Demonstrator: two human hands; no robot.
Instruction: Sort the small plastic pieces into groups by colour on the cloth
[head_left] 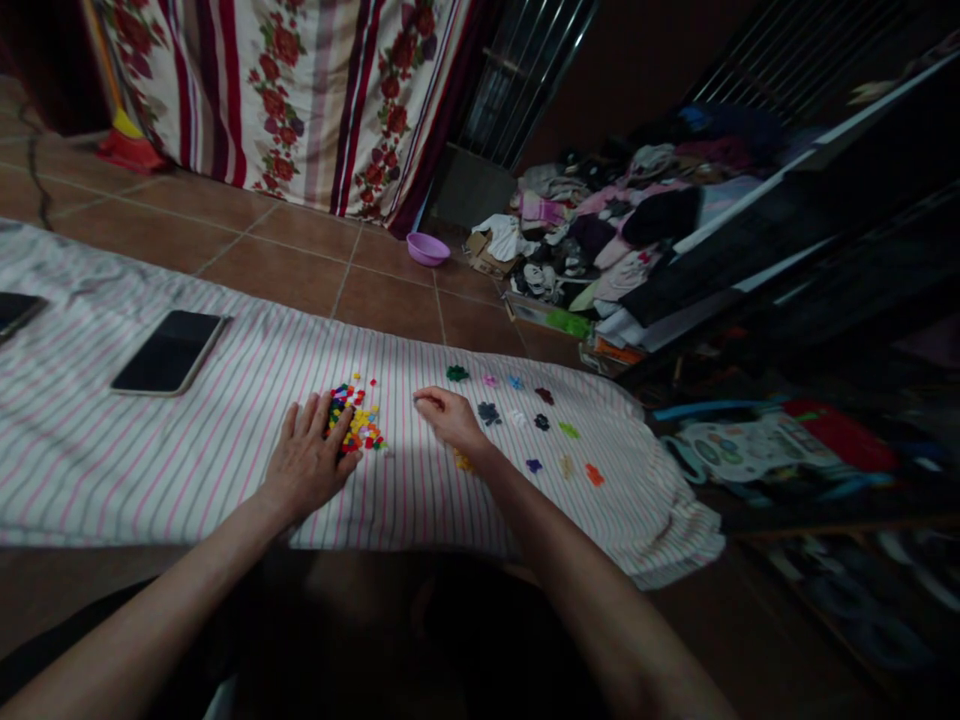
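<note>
My left hand (311, 455) lies flat with fingers spread at the left side of a mixed pile of small coloured pieces (365, 428), touching it. To the right of that pile, my right hand (448, 415) is closed in a pinch; a tiny dark speck shows at its fingertips, too small to name. Beyond the right hand are little single-colour heaps, among them a dark green heap (457, 373), a dark grey heap (488, 412), a black heap (541, 422) and an orange heap (594, 474). A yellow heap (463, 461) is partly hidden under my right wrist.
A striped cloth (225, 420) covers the long low surface. A phone (171, 352) lies on its left part, with another dark device (16, 312) at the edge. Past it are a purple basin (427, 249), piled clothes (600, 220) and a floral curtain (300, 100).
</note>
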